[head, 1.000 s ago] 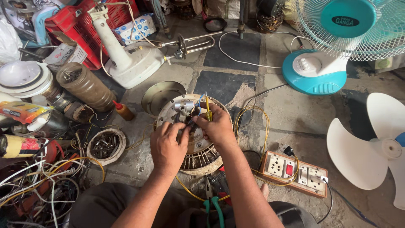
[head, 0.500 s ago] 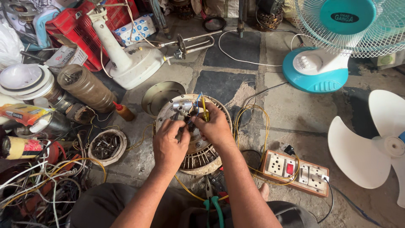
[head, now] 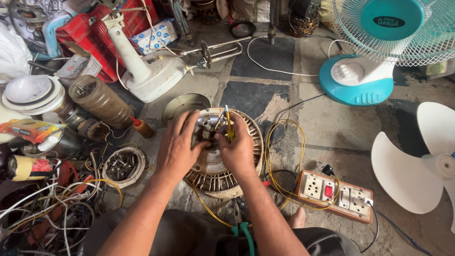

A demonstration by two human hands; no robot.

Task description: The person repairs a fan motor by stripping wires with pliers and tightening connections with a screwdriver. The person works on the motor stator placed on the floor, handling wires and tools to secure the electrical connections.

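Observation:
A round fan motor (head: 222, 178) with slotted metal rim lies on the stone floor in front of me. My left hand (head: 177, 147) rests on its top left, fingers curled over the small parts at the centre. My right hand (head: 237, 149) is closed on a yellow-handled screwdriver (head: 228, 124), which stands nearly upright over the motor's hub. Coloured wires run out from under both hands. What the fingertips touch is hidden.
A round metal cover plate (head: 182, 104) lies behind the motor. Yellow wire (head: 284, 156) loops to a switch-and-socket board (head: 335, 194). Green-handled pliers (head: 244, 232) lie by my knees. A bowl of screws (head: 123, 165), a teal table fan (head: 374, 57), white fan blades (head: 422, 161) and tangled wires (head: 42, 208) surround me.
Both hands stayed on the motor. The screwdriver in my right hand has tilted slightly more upright and my left fingers have shifted over the hub.

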